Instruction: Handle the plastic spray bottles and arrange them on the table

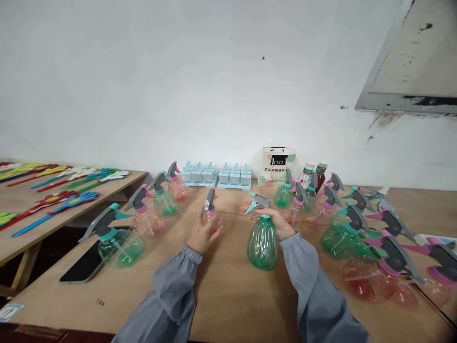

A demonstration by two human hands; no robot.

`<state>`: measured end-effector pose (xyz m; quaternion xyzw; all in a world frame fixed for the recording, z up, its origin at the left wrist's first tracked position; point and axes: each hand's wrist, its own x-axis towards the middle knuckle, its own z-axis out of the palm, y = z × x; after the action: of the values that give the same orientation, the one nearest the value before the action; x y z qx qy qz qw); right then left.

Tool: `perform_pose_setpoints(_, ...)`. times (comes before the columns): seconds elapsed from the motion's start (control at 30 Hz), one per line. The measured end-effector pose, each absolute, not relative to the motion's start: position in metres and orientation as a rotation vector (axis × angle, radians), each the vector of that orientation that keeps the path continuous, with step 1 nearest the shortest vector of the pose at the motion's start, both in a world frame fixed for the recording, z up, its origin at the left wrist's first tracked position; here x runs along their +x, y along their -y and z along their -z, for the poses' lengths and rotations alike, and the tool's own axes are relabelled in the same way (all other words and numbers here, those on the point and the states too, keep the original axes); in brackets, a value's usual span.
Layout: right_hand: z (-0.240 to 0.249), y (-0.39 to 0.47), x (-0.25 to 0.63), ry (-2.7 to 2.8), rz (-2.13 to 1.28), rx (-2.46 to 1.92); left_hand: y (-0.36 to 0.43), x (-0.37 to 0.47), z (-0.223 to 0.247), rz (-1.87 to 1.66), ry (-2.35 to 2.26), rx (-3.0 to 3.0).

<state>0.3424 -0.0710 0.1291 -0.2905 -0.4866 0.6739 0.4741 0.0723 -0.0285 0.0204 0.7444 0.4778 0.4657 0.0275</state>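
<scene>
My left hand is wrapped round a small pink spray bottle with a grey and pink head, standing near the middle of the wooden table. To its right, my right hand grips the neck of a green ribbed spray bottle with a grey and teal head, its nozzle pointing left. That bottle is upright; whether its base touches the table I cannot tell. Some fingers of my right hand are behind the spray head.
Several green and pink spray bottles line both sides. A black phone lies at left. Pale blue ice-pop moulds, a printed bag and sauce bottles stand by the wall. Colourful hand-shaped items lie on the left table.
</scene>
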Motion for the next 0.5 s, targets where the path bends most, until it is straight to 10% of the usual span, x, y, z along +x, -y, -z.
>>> perform_pose_setpoints(0.5, -0.127, 0.067, 0.332, 1.283, -1.472, -0.663, 0.022, 0.065, -0.008, -1.307, -1.451, 2.658)
